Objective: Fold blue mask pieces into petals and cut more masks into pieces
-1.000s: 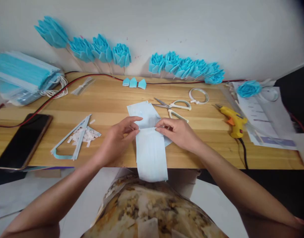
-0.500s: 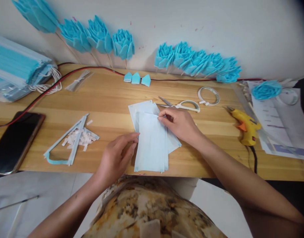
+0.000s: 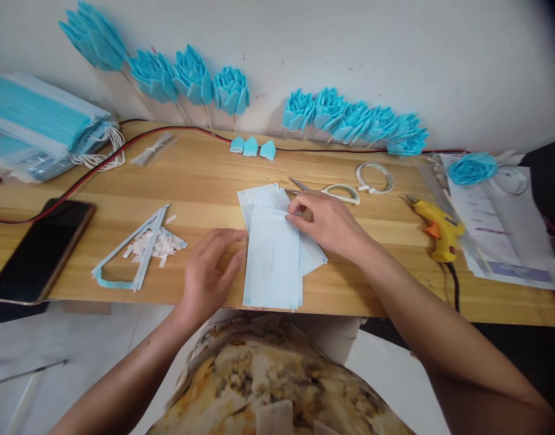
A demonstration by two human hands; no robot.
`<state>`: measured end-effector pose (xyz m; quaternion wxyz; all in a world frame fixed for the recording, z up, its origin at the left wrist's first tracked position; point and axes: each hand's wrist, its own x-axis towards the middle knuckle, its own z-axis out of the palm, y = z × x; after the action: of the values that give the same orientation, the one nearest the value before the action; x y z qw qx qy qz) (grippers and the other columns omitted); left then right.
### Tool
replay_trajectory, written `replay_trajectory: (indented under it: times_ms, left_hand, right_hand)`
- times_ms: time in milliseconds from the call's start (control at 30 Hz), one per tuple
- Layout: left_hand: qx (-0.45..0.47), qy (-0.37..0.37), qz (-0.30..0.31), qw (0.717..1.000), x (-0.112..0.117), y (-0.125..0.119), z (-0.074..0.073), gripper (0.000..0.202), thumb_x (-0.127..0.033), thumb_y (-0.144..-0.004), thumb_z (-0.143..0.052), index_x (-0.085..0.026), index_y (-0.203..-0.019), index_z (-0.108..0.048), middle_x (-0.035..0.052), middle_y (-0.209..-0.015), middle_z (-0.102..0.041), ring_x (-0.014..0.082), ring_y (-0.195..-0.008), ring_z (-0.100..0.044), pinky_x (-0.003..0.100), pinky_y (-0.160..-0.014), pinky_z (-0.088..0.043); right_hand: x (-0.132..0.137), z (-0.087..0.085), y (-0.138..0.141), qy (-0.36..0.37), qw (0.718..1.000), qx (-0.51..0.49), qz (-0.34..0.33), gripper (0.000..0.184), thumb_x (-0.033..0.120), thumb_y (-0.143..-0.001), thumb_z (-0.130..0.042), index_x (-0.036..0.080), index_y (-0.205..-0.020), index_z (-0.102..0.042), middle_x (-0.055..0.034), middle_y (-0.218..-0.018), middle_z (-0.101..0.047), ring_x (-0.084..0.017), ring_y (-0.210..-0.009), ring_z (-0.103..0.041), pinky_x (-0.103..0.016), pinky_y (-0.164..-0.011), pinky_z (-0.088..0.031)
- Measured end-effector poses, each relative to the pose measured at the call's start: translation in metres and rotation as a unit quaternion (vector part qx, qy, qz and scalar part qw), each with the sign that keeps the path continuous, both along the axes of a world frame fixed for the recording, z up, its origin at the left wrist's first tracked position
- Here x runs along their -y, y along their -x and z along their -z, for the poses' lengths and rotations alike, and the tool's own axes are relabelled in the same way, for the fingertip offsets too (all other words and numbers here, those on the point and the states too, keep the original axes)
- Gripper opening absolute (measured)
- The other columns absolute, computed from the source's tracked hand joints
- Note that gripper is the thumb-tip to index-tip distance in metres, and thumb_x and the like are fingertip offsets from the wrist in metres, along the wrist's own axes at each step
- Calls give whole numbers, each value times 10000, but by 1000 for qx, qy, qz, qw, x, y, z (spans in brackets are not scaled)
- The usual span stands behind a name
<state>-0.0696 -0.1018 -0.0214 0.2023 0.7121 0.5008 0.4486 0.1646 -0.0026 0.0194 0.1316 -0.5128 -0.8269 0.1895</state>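
Observation:
Pale blue mask fabric sheets (image 3: 272, 260) lie upright near the table's front edge, on top of another sheet (image 3: 312, 254) set at a slant. My right hand (image 3: 329, 223) pinches the upper right corner of the top sheets between thumb and fingers. To the left of the sheets, my left hand (image 3: 211, 272) is open, thumb and fingers apart, with its fingertips close to their left edge. White-handled scissors (image 3: 343, 193) lie just beyond my right hand, partly hidden by it.
Cut strips (image 3: 145, 260) and white scraps (image 3: 162, 244) lie left, beside a phone (image 3: 41, 251). A yellow glue gun (image 3: 440, 226) and tape roll (image 3: 374, 177) are right. Several blue fabric flowers (image 3: 232, 90) lean on the wall; bagged masks (image 3: 46, 124) sit back left.
My left hand has drawn slightly left, away from the sheets' edge, and its fingers have opened wider. My right hand stays at the corner. The camera view has shifted a little.

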Motion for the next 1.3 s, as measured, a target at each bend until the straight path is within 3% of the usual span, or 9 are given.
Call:
replay_trajectory:
  times_ms: [333,500,633,733,800,933,1033,1133,1300]
  left_hand:
    - [-65,-27,65,995,-4,-2,9,174,-147,-949,-591,-140,-1082,-702,105,-1031,-749,216,-976,-693,353,-861,-550]
    - [-86,-51,84,991,-2,-2,13,173,-148,-957,-571,-127,-1056,-711,123,-1001,-749,233,-951,-687,386,-851,-550]
    - [-18,-26,30,999,-6,0,8,246,-191,-935,-628,-158,-1173,-679,135,-1160,-710,228,-1092,-666,397,-946,-541]
    - [109,26,23,993,-10,-1,1,575,-309,-838,-765,-210,-1372,-575,139,-1338,-643,254,-1214,-623,422,-1019,-517]
    - [204,126,67,968,-11,-5,-6,711,-395,-765,-824,-217,-1400,-557,139,-1354,-647,279,-1200,-641,413,-977,-547]
    - [304,355,65,882,-8,-20,-16,488,-514,-730,-819,-127,-1016,-734,133,-1015,-769,273,-868,-728,348,-707,-595]
    - [374,369,9,851,-4,-32,-19,458,-503,-696,-846,-127,-934,-742,105,-945,-781,233,-772,-717,325,-673,-588]
    - [383,332,-6,862,-2,-40,-18,434,-507,-727,-821,-133,-929,-739,88,-915,-783,219,-754,-713,311,-661,-582]
    - [215,213,85,949,1,-31,-16,331,-459,-902,-664,-157,-1011,-742,98,-1007,-791,239,-919,-738,330,-794,-589]
  right_hand:
    - [-9,6,6,31,997,66,8,124,216,-908,-644,225,-1010,-713,-54,-966,-759,-223,-858,-670,-322,-701,-383]
    - [-11,6,8,40,997,62,1,28,196,-887,-655,201,-881,-682,-56,-945,-737,-213,-851,-655,-319,-703,-380]
    - [3,-6,5,20,999,-15,-22,35,175,-857,-651,201,-834,-656,-30,-900,-713,-180,-790,-620,-311,-706,-390]
    - [19,-24,5,45,991,-122,-34,26,215,-839,-665,204,-819,-650,1,-826,-702,-153,-719,-595,-298,-686,-410]
    - [28,-36,5,43,980,-187,-42,23,224,-832,-667,203,-829,-657,-1,-839,-705,-149,-732,-597,-297,-701,-431]
    - [38,-41,4,63,956,-286,-33,184,275,-814,-710,219,-988,-693,-23,-961,-718,-161,-817,-625,-314,-757,-480]
    - [42,-25,4,128,922,-366,-6,460,355,-780,-766,250,-1212,-647,-35,-1047,-701,-173,-886,-635,-327,-777,-509]
    - [50,-6,4,185,900,-393,40,386,406,-774,-779,234,-1103,-675,-12,-890,-667,-161,-790,-610,-302,-682,-492]
    - [63,-12,-32,170,890,-398,144,239,443,-805,-760,219,-784,-679,17,-669,-576,-124,-583,-494,-283,-548,-400]
